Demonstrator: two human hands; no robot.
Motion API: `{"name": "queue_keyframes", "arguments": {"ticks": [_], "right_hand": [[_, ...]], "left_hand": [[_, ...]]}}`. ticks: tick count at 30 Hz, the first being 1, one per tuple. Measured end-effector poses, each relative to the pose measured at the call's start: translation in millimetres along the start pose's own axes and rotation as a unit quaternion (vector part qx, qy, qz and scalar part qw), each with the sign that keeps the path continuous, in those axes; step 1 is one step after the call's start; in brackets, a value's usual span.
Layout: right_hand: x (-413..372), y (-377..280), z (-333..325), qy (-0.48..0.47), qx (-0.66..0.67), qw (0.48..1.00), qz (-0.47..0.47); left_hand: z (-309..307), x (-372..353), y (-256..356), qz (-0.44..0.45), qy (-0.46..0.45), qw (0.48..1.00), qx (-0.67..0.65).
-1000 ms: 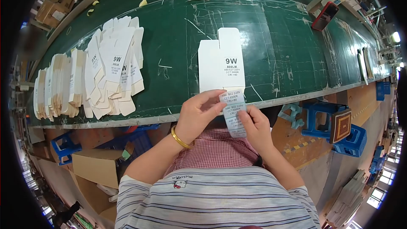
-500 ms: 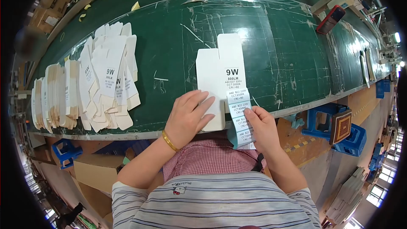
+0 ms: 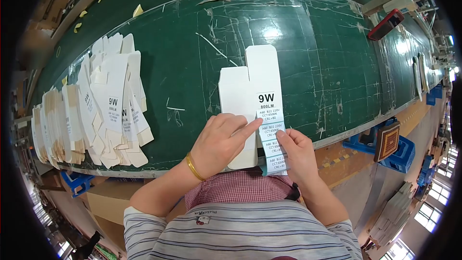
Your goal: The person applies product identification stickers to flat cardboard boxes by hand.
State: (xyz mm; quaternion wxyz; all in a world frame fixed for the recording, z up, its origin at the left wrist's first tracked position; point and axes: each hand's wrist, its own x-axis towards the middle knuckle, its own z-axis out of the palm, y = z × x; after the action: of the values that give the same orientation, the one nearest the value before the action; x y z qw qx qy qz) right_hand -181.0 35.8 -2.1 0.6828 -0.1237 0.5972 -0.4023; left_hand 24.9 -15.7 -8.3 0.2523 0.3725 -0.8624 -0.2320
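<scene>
A flat white carton [image 3: 235, 91] marked 9W 800LM lies on the green worktable in front of me. Over its lower printed lines rests the top of a strip of printed labels [image 3: 275, 147], reading A60 B22 220V, CCT:6500K. My right hand [image 3: 300, 155] pinches the strip's right edge between thumb and fingers; the lower end hangs near the table's front edge. My left hand [image 3: 219, 139] lies across the carton, holding nothing, its index finger stretched out to the left edge of the top label. Its other fingers are partly curled.
To the left lie a loose pile of flat cartons [image 3: 113, 74] and bundled stacks of cartons [image 3: 53, 120]. A red and black phone [image 3: 386, 24] rests at the far right. Blue stools [image 3: 402, 156] stand below the table's right front edge.
The top label now covers the carton's lower printed lines, which showed above it before. My left hand has moved right, its index finger now at that label. My right hand keeps hold of the strip.
</scene>
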Motion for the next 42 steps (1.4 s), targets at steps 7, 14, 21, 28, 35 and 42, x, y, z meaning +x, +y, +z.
{"name": "queue_keyframes", "arguments": {"ticks": [7, 14, 21, 28, 35, 42], "right_hand": [[-1, 1, 0, 0.007, -0.016, 1.000, -0.003], [-1, 0, 0, 0.006, -0.015, 1.000, 0.003], [0, 2, 0, 0.004, -0.012, 1.000, -0.005], [1, 3, -1, 0.004, -0.017, 1.000, -0.002], [2, 7, -4, 0.006, -0.025, 1.000, -0.004], [2, 7, -5, 0.006, -0.012, 1.000, 0.004]], "left_hand": [[3, 2, 1, -0.013, 0.006, 1.000, 0.010], [3, 5, 3, -0.020, 0.005, 1.000, 0.006], [2, 7, 4, -0.020, 0.008, 1.000, 0.003], [2, 9, 5, -0.020, 0.001, 1.000, 0.009], [1, 14, 5, -0.026, -0.013, 0.999, 0.020], [1, 20, 4, -0.026, -0.039, 0.998, 0.033]]}}
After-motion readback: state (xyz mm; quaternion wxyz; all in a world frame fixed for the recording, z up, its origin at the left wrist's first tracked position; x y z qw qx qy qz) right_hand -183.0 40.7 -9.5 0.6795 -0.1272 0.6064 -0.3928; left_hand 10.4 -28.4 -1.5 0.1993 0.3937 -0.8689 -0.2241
